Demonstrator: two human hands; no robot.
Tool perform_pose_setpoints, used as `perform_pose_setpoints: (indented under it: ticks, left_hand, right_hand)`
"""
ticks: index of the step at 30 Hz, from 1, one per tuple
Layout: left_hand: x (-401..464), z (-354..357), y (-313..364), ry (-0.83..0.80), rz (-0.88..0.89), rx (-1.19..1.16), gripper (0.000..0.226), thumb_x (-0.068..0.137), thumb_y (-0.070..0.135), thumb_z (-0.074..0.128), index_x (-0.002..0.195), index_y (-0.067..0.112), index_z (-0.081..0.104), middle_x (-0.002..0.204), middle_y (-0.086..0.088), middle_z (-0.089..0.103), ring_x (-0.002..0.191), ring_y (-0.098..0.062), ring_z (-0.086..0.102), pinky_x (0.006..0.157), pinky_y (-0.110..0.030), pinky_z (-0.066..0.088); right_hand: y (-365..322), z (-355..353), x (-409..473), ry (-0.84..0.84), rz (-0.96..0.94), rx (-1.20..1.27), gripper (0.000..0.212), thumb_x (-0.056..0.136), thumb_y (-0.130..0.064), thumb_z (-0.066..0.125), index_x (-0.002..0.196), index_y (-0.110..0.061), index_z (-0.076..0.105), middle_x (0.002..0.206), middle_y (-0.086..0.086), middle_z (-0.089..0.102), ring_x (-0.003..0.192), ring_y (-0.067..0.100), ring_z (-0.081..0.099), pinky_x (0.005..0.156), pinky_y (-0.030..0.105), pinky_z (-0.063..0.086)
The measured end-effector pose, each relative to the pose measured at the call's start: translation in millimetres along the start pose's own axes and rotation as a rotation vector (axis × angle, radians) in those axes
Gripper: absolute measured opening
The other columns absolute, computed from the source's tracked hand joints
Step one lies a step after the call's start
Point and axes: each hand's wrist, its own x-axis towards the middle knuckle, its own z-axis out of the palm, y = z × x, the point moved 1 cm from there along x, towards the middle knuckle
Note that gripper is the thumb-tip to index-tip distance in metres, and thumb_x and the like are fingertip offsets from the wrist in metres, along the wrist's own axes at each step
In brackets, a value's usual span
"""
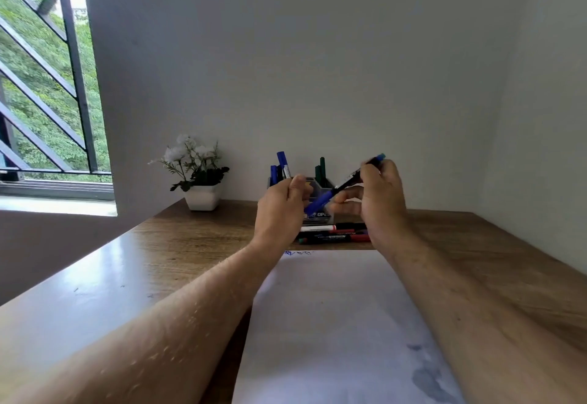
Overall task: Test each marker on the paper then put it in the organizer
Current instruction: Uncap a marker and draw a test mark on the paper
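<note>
My right hand (382, 200) grips a black marker with a blue cap (320, 202). It is held tilted, cap end down toward my left hand. My left hand (278, 211) is closed in a fist, and a blue marker with a white label (283, 163) sticks up out of it. Both hands hover in front of the clear organizer (317, 217), which stands by the wall with blue and dark green markers upright in it. Several loose markers (333, 234) lie on the table before the organizer. The white paper (333, 324) lies between my forearms, with blue scribbles (295, 253) at its far edge.
A white pot of white flowers (198, 181) stands at the back left of the wooden table (190, 244). A barred window (47, 86) is on the left and walls close the back and right. Grey smudges (425, 378) mark the paper's near right.
</note>
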Motion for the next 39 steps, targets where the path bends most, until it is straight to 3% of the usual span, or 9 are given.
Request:
perform_pose_setpoints:
  ticks: [4,9,13,16,19,22,26,30,39]
  left_hand:
    - [0,0,1,-0.037,-0.166,-0.281,0.033,0.103,0.038,0.043,0.098,0.016,0.068,0.091,-0.007,0.074,0.087,-0.02,0.073,0.081,-0.036,0.06]
    - [1,-3,3,0.012,-0.165,-0.528,0.018,0.096,0.024,0.06,0.096,0.01,0.069,0.088,-0.008,0.074,0.085,-0.017,0.074,0.074,-0.025,0.059]
    - [7,-10,4,0.095,-0.163,-0.697,0.018,0.095,0.02,0.063,0.103,0.005,0.068,0.088,-0.01,0.074,0.084,-0.016,0.072,0.07,-0.022,0.059]
    - [6,-14,6,0.115,-0.139,-0.773,0.022,0.099,0.024,0.055,0.104,0.008,0.068,0.093,-0.013,0.075,0.086,-0.018,0.074,0.072,-0.025,0.06]
    - [6,-17,6,0.094,-0.109,-0.76,0.027,0.102,0.028,0.047,0.108,0.013,0.069,0.102,-0.014,0.074,0.093,-0.02,0.073,0.074,-0.028,0.06]
    - [7,-18,5,0.083,-0.105,-0.701,0.027,0.101,0.028,0.049,0.104,0.014,0.072,0.098,-0.013,0.074,0.088,-0.018,0.073,0.072,-0.027,0.06]
    - [5,-16,4,0.058,-0.123,-0.623,0.026,0.096,0.03,0.057,0.098,0.009,0.072,0.083,-0.008,0.072,0.072,-0.013,0.07,0.068,-0.025,0.06]
    - [4,-14,4,0.066,-0.158,-0.561,0.023,0.089,0.033,0.067,0.087,0.01,0.073,0.073,-0.005,0.073,0.067,-0.012,0.068,0.06,-0.022,0.057]
    - [3,-14,6,-0.015,-0.15,-0.526,0.02,0.088,0.029,0.069,0.08,0.011,0.071,0.075,-0.008,0.073,0.069,-0.015,0.068,0.06,-0.022,0.056]
  right_hand:
    - [-2,0,1,0.054,0.064,0.152,0.013,0.095,-0.003,0.05,0.097,-0.016,0.047,0.061,0.001,0.067,0.061,0.027,0.072,0.057,0.035,0.06]
    - [6,-1,3,0.047,0.137,0.039,0.012,0.093,-0.005,0.058,0.091,-0.014,0.05,0.073,0.012,0.072,0.065,0.028,0.074,0.062,0.038,0.062]
    - [9,-1,-1,-0.079,0.235,-0.082,0.01,0.093,-0.007,0.058,0.084,-0.011,0.054,0.069,0.016,0.07,0.051,0.025,0.066,0.048,0.031,0.057]
    - [8,2,-6,-0.188,0.271,-0.211,0.009,0.091,-0.013,0.057,0.083,-0.011,0.056,0.059,0.011,0.064,0.041,0.018,0.053,0.039,0.023,0.042]
    - [8,3,-10,-0.284,0.342,-0.292,0.011,0.089,-0.019,0.051,0.082,-0.014,0.057,0.055,0.006,0.056,0.037,0.013,0.039,0.037,0.019,0.029]
    - [8,6,-12,-0.374,0.368,-0.299,0.014,0.093,-0.024,0.049,0.092,-0.015,0.059,0.057,0.006,0.054,0.039,0.012,0.036,0.041,0.02,0.028]
    - [12,10,-13,-0.374,0.248,-0.446,0.03,0.099,-0.041,0.054,0.097,-0.015,0.067,0.052,0.002,0.052,0.035,0.011,0.037,0.039,0.022,0.031]
    - [16,8,-13,-0.367,0.123,-0.576,0.038,0.099,-0.05,0.049,0.088,-0.02,0.07,0.048,-0.001,0.053,0.031,0.008,0.038,0.039,0.022,0.034]
    - [17,10,-11,-0.357,0.098,-0.565,0.043,0.101,-0.044,0.047,0.098,-0.011,0.074,0.055,-0.001,0.055,0.032,0.001,0.041,0.042,0.019,0.034]
